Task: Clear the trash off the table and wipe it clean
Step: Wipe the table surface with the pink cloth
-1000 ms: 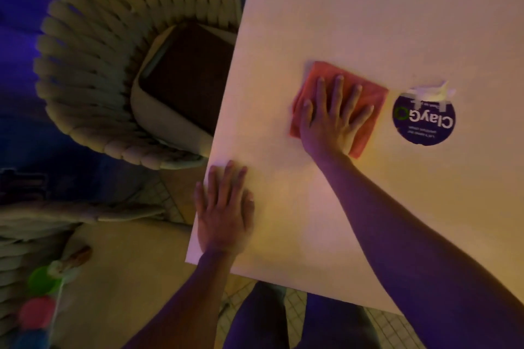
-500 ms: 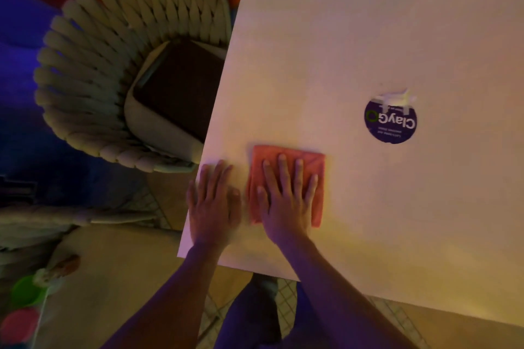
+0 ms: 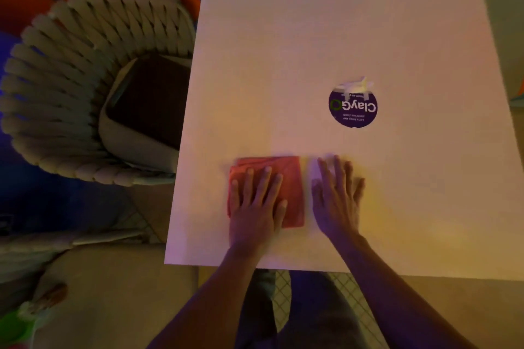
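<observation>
A folded red cloth (image 3: pixel 292 178) lies on the pale square table (image 3: pixel 283 51) near its front edge. My left hand (image 3: pixel 255 204) presses flat on the cloth with straight fingers. My right hand (image 3: pixel 337 195) rests flat on the bare tabletop just right of the cloth, slightly blurred. A round purple "ClayGo" sticker (image 3: pixel 353 109) is stuck on the table further back, with a torn white scrap (image 3: pixel 357 85) at its far rim.
A woven rope chair (image 3: pixel 71 79) with a dark cushion (image 3: pixel 150 99) stands against the table's left edge. A beige seat (image 3: pixel 113 292) is at the lower left. My legs show below the front edge.
The cloth was swept from beside the sticker back to the front edge under my right hand. Now my left hand lies on it and my right hand has moved off to its right.
</observation>
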{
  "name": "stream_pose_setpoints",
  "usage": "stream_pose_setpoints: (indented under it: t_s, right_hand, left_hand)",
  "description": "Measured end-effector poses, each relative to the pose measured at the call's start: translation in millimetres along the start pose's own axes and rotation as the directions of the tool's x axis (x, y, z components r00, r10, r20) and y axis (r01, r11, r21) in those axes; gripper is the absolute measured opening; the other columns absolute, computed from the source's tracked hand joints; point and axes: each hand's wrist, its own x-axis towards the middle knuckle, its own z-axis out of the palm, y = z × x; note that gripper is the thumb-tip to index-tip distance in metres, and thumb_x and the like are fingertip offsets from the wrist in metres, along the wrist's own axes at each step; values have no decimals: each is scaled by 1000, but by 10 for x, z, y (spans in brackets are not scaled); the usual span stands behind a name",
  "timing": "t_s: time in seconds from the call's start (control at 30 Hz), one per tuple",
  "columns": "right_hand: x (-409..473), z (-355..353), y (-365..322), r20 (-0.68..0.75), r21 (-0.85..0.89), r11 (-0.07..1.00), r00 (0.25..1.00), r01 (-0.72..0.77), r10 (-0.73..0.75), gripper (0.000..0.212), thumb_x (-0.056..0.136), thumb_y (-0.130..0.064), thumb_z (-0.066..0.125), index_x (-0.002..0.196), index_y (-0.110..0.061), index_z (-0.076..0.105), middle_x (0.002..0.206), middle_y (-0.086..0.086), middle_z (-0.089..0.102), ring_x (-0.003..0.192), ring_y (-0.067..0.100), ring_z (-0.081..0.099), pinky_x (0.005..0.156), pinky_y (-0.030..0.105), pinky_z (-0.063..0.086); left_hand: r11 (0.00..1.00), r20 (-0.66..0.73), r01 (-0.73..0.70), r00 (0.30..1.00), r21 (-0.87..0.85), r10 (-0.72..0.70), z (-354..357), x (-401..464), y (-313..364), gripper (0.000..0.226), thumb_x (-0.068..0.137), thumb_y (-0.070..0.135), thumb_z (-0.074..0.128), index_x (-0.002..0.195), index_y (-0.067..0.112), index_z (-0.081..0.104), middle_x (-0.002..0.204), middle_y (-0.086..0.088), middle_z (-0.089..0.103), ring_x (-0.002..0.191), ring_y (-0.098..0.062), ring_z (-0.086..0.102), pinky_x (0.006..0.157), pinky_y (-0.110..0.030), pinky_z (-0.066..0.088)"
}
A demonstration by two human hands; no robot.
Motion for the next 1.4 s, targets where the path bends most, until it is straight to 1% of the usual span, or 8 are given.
stream_pose_setpoints:
  t_s: [0.23, 0.4, 0.67, 0.83, 1.0, 1.2, 1.3, 1.4]
  right_hand:
    - [-26, 73, 31, -59, -59, 998, 998, 2, -5, 55, 104, -43, 23, 156, -29, 22, 165, 3, 16, 153, 30, 7, 120, 61, 6]
    - [-37, 103, 36, -77, -92, 996, 997, 10, -17, 55, 104, -42, 26, 158, -29, 17, 165, 3, 13, 153, 30, 4, 120, 61, 4]
    - [-7, 142, 80, -87, -74, 997, 996, 21, -28, 55, 104, -43, 26, 157, -30, 20, 165, 2, 14, 153, 29, 4, 120, 60, 3]
    - [-19, 129, 114, -122, -40, 998, 991, 46, -50, 52, 104, -41, 30, 155, -31, 26, 164, 2, 19, 153, 28, 8, 120, 59, 5]
    - [-27, 104, 111, -93, -15, 999, 995, 41, -42, 52, 104, -40, 27, 156, -32, 23, 165, 1, 18, 153, 26, 7, 120, 59, 5]
    - [-12, 73, 88, -60, -11, 999, 998, 31, -31, 53, 103, -41, 26, 155, -32, 24, 164, 2, 19, 153, 29, 9, 120, 60, 7]
    - [1, 50, 93, -34, -16, 999, 999, 36, -36, 54, 101, -39, 27, 155, -31, 26, 164, 4, 20, 152, 31, 12, 118, 62, 11]
    - [3, 6, 150, 1, -12, 998, 998, 69, -69, 55, 101, -38, 26, 155, -32, 26, 164, 3, 19, 152, 31, 13, 117, 61, 12]
  left_hand:
    - [997, 50, -68, 997, 32, 66, -55, -568, -703, 57, 102, 50, 37, 156, 33, 28, 165, 4, 19, 154, -30, 6, 120, -60, 16]
    - [994, 94, -18, 996, 112, 8, -244, -191, -1127, 73, 87, 52, 40, 156, 28, 31, 165, -5, 20, 153, -36, 10, 120, -60, 13]
    - [986, -90, 145, 986, 81, -137, -185, 1042, -454, 62, 100, 62, 29, 154, 33, 33, 162, -7, 29, 149, -42, 20, 118, -60, 15]
    - [997, -27, -28, 999, 72, 30, -33, 495, 102, 60, 99, 61, 34, 154, 38, 30, 165, -3, 22, 151, -40, 17, 119, -60, 13]
    - [993, 85, -85, 993, 78, 78, -20, -556, -342, 57, 101, 59, 31, 155, 41, 26, 166, 5, 15, 153, -33, 8, 119, -59, 17]
    - [982, 95, 152, 982, 109, -162, -182, -731, -1194, 60, 99, 54, 26, 152, 30, 38, 163, -5, 26, 149, -40, 21, 117, -62, 20]
    - [948, 1, 313, 950, 56, -314, -190, -164, -976, 62, 99, 56, 21, 156, 32, 28, 165, -5, 21, 148, -42, 20, 117, -62, 18]
    - [955, -15, 298, 955, -11, -298, -96, 311, -501, 60, 101, 58, 21, 157, 36, 22, 166, -3, 18, 150, -42, 14, 118, -64, 12]
